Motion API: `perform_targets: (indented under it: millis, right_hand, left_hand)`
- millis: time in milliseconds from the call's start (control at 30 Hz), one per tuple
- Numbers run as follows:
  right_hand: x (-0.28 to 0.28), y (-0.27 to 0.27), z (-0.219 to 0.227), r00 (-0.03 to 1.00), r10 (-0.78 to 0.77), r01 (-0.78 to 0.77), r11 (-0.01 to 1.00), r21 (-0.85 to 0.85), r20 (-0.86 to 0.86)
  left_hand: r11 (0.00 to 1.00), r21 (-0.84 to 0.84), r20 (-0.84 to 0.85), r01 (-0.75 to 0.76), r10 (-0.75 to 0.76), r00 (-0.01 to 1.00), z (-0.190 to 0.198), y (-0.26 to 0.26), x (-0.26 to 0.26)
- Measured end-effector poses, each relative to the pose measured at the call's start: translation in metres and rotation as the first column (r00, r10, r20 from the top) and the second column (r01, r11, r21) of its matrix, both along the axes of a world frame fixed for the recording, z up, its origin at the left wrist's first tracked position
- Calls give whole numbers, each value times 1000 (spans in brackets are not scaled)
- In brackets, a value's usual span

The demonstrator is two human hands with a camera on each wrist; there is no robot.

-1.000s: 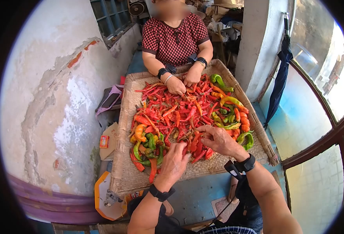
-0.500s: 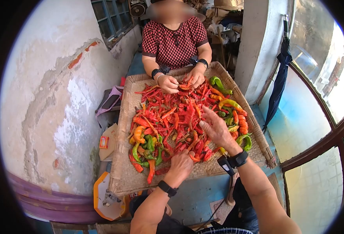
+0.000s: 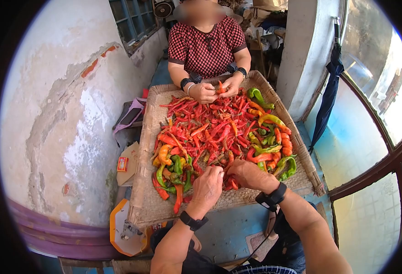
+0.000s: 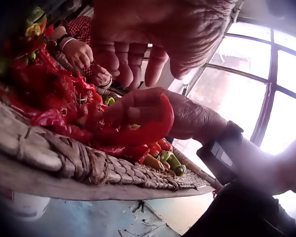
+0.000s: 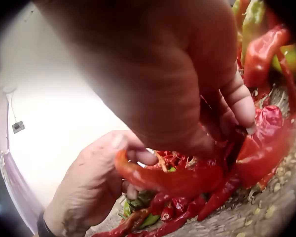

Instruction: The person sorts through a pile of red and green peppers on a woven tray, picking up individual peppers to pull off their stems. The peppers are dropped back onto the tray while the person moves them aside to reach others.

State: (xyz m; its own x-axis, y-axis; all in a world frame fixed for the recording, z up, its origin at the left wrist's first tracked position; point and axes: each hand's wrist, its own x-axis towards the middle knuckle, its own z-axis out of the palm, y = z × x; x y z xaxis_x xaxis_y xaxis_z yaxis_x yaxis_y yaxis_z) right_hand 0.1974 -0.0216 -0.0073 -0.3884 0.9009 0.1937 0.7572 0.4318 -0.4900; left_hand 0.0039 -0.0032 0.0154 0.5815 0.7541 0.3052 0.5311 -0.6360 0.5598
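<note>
In the head view, my right hand (image 3: 249,176) is low at the front middle of the pile of peppers. It grips one end of a long red pepper (image 5: 172,177), whose curved tip points to my left hand. My left hand (image 3: 208,186) is just to the left of it. The left wrist view shows the left fingers (image 4: 133,64) hanging loosely above the red pepper, with nothing between them and the thumb. Wrinkled red peppers (image 3: 210,123) fill the middle of the woven tray (image 3: 141,182).
Across the tray, a person (image 3: 208,48) holds an orange-red pepper (image 3: 221,87) in both hands. Green and orange peppers (image 3: 176,171) are heaped at the left, with another mixed heap (image 3: 274,141) at the right. An umbrella (image 3: 331,86) hangs by the window.
My right hand has come back from the right heap to the front middle, and a red pepper now shows on that heap. My left hand has drawn back slightly. The other person has raised a pepper.
</note>
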Motion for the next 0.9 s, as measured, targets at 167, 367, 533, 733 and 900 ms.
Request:
perform_targets:
  millis: [167,367,533,733,900]
  right_hand:
    - [6,-5,8,993,91,-88,995,-47,73]
    - [1,-6,2,976,9,-17,999,33,215]
    - [2,-6,8,988,-28,20,998,60,150]
    - [13,-4,32,980,-113,133,984,118,-162]
    - [19,7,45,909,-176,137,982,-129,-377]
  left_hand:
    - [928,-15,-1,373,-373,928,3,-20,3]
    - [906,3,-256,423,-408,876,-17,-21,-4]
    - [912,41,-117,408,-401,908,-24,-19,-7]
    - [969,-17,106,245,-242,964,-2,-10,-11]
    - [997,-73,222,-29,45,974,10,-1,-17]
